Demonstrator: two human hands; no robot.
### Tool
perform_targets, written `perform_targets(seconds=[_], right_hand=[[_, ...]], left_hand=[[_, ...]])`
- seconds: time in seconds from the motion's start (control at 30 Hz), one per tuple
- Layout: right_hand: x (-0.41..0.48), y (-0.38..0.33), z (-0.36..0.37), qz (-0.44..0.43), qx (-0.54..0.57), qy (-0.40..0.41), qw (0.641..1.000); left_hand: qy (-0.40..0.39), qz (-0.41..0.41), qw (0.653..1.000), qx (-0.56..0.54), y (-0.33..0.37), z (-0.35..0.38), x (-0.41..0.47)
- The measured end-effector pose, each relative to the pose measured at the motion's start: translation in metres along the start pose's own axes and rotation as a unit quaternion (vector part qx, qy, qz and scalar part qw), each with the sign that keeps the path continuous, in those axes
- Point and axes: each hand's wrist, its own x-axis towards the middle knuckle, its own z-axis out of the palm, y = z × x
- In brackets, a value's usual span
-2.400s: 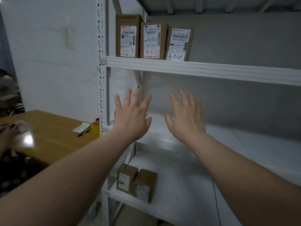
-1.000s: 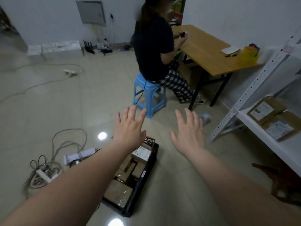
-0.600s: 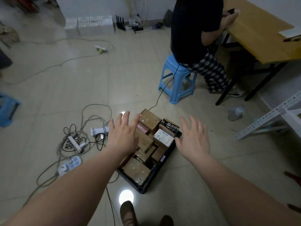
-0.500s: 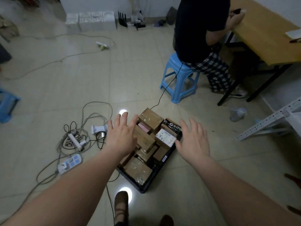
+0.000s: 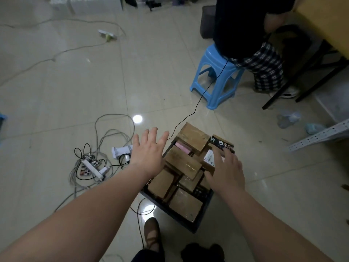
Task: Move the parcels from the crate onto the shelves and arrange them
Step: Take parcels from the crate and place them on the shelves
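Note:
A black crate [image 5: 190,223] sits on the tiled floor below me, packed with several brown cardboard parcels [image 5: 184,163], a pink one [image 5: 182,147] and a black packet with white print [image 5: 222,143]. My left hand [image 5: 148,153] hovers flat over the crate's left edge, fingers spread, holding nothing. My right hand [image 5: 225,169] is stretched over the crate's right side above a parcel with a white label [image 5: 209,158], fingers apart and empty. Whether it touches the parcels is unclear.
A person sits on a blue stool [image 5: 215,80] beyond the crate at a wooden table [image 5: 324,21]. Cables and a power strip [image 5: 92,167] lie left of the crate. A white shelf upright [image 5: 319,136] shows at right. My shoe [image 5: 152,234] is near the crate.
My view swung from the shelves down to the floor crate. Both hands came lower and closer over the parcels; the right hand now covers the labelled parcel.

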Motion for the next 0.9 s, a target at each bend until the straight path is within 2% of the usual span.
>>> perform_targets(seconds=[0.2,0.5,0.9], right_hand=[[0.038,-0.008,0.021,0.006,-0.012,-0.043,0.999],[0.158,0.007,0.065,-0.001,-0.03,-0.1,0.995],[0.294,0.028,0.163,-0.044,-0.061,-0.138,0.988]], left_hand=[[-0.024,0.016,1.0,-0.005,-0.011,0.025,0.039],[-0.054,-0.014,0.998,-0.001,-0.007,0.075,0.119],[-0.078,-0.045,0.996,-0.02,0.031,0.186,0.221]])
